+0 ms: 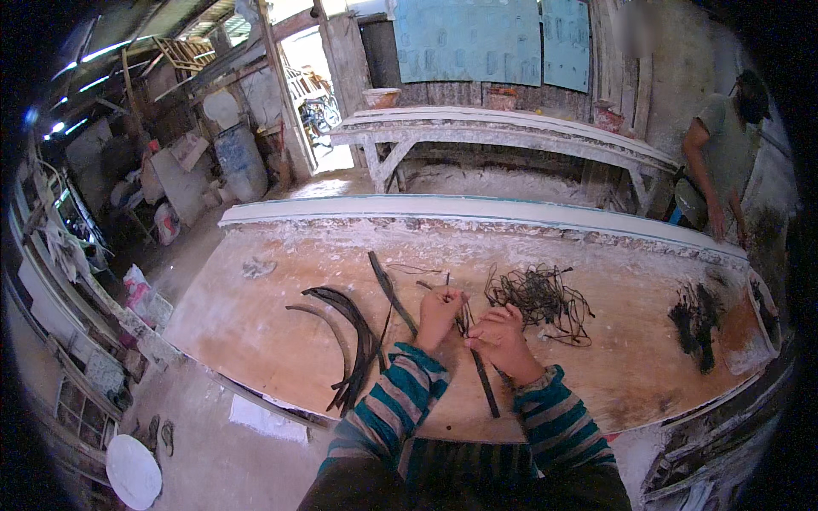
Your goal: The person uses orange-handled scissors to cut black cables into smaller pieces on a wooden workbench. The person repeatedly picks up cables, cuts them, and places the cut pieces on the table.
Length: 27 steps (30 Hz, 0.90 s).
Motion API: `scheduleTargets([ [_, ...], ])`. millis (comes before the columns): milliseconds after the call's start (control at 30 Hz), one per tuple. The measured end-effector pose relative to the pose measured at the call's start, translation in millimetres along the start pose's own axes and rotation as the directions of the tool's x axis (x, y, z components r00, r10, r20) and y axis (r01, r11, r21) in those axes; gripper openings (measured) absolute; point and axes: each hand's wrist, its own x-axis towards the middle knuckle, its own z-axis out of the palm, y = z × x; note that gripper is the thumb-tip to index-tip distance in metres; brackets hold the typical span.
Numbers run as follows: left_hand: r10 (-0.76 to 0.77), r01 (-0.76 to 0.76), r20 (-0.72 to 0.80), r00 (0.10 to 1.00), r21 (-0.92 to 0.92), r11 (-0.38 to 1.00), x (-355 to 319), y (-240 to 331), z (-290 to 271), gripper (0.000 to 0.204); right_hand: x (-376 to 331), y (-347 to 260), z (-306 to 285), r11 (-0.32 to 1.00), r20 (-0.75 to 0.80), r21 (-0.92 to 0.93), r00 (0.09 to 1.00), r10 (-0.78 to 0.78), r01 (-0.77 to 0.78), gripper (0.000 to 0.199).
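Note:
My left hand [440,318] and my right hand [504,342] are close together over the middle of the wooden tabletop [256,324]. Both have closed fingers, pinching a narrow dark strip [484,381] whose lower end slants down toward me. Thin dark strands show between the hands; my fingers hide how they join. Left of my left hand lie a bundle of curved dark strips [362,336] and a straighter dark strip [390,289]. Just beyond my right hand sits a tangle of thin dark cord [538,295].
At the table's right end are a black stringy clump [699,324] and a whitish container [750,328]. A long pale board [477,210] edges the far side. Behind stands a whitened bench [511,128]; a person [720,153] stands at far right. A blue drum [241,162] is back left.

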Motion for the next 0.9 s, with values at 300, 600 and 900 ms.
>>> scheduleTargets([
  [300,0.060,-0.077,0.272,0.961,0.055,0.995,-4,15,0,0.010,6,33,5,0.997,-0.316,-0.052,0.948,0.042,-0.062,0.010],
  [600,0.234,-0.249,0.624,0.745,-0.065,0.966,-21,17,19,0.020,7,41,-8,0.961,-0.423,0.076,0.864,0.271,-0.264,0.007],
  [900,0.314,-0.281,0.366,0.876,-0.141,0.949,-102,38,35,0.023,-6,34,-12,0.985,-0.323,0.149,0.946,-0.032,0.085,0.024],
])
